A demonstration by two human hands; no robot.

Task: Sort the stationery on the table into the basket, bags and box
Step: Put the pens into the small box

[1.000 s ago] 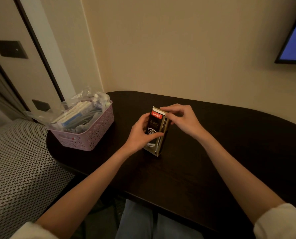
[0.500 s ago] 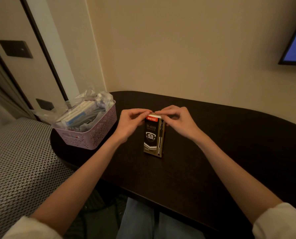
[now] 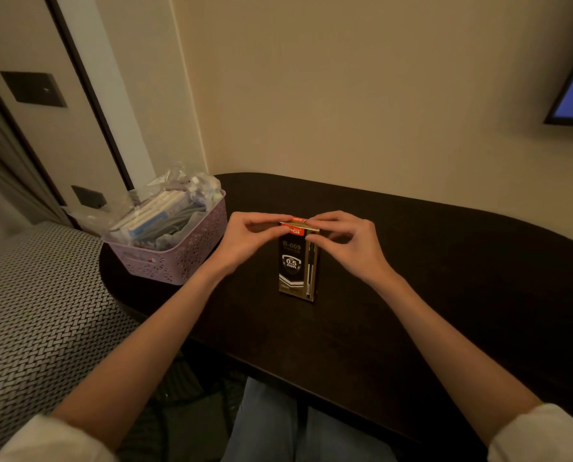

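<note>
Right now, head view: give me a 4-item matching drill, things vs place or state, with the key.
Things
1. pen box
2. basket
3. left hand
4. right hand

Place or state
A. pink, near the table's left end, filled with clear bags of stationery
B. pinches the box top from the side away from the basket
C. black and gold, marked 0.5 mm, lies on the dark table
D. pinches the box top from the basket's side

Pairs: 1-C, 2-A, 3-D, 4-B
</note>
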